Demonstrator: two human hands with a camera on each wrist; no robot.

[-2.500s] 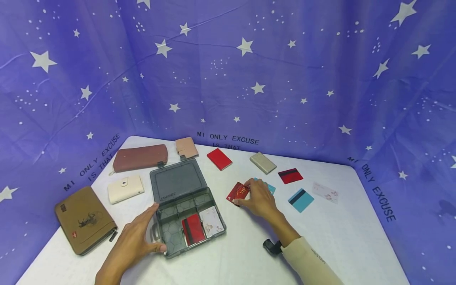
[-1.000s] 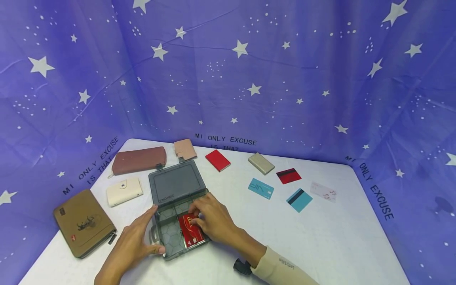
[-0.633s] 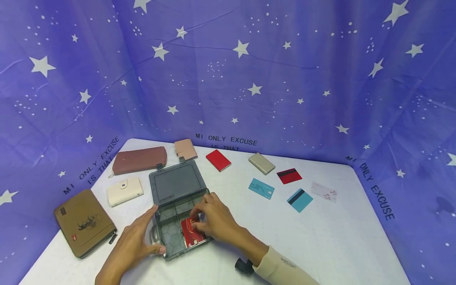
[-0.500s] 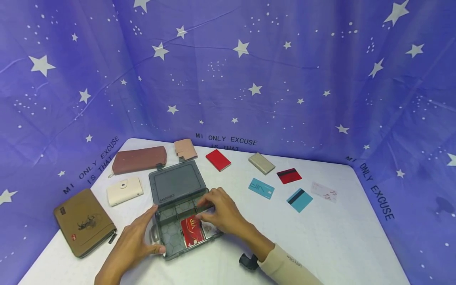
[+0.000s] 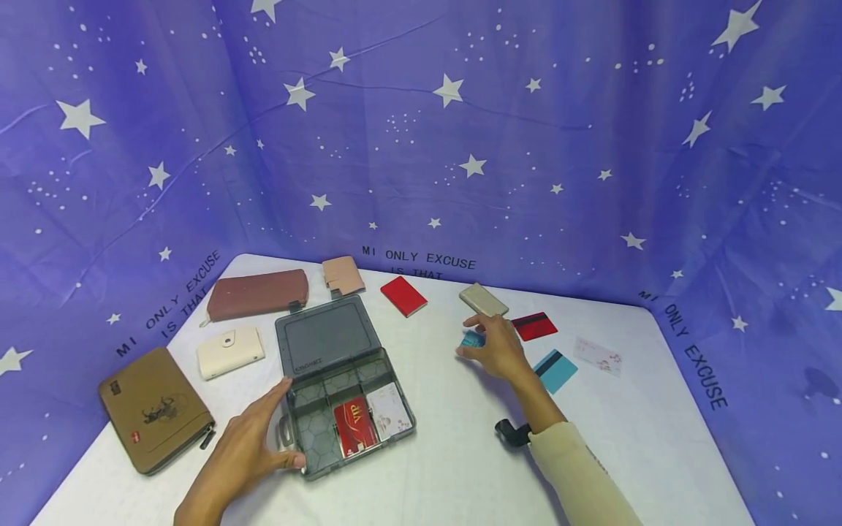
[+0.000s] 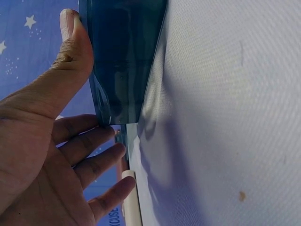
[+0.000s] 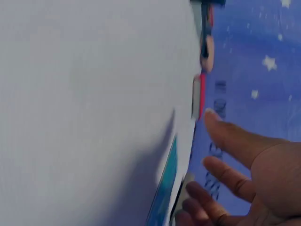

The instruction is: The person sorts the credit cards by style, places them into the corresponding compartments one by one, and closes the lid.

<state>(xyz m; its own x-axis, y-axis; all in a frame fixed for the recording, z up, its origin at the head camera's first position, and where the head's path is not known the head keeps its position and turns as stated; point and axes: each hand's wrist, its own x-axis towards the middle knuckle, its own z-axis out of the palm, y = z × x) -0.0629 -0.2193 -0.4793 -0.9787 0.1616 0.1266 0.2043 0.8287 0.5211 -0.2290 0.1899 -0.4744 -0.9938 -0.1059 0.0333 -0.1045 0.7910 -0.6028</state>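
My left hand (image 5: 246, 438) rests against the left side of an opened grey see-through compartment box (image 5: 314, 431), thumb and index finger spread to its corners. In the left wrist view its fingers (image 6: 101, 165) are loosely extended, with the thumb along the box wall. A red VIP card (image 5: 356, 426) and a white floral card (image 5: 389, 410) lie side by side inside the box. My right hand (image 5: 496, 347) hovers over a blue VIP card (image 5: 472, 340), thumb and fingers apart on either side of it. The right wrist view shows those fingers spread above the card's edge.
Right of that hand lie a red striped card (image 5: 536, 326), a blue striped card (image 5: 556, 371) and a pale floral card (image 5: 598, 354). Behind are a beige cardholder (image 5: 483, 298) and red one (image 5: 404, 296). Left are a cream wallet (image 5: 230, 353), maroon wallet (image 5: 258, 294) and brown pouch (image 5: 156, 410).
My right hand carried the red VIP card into the box, laid it over the red striped card there and let go. It then moved right to the blue VIP card. My left hand stayed put.
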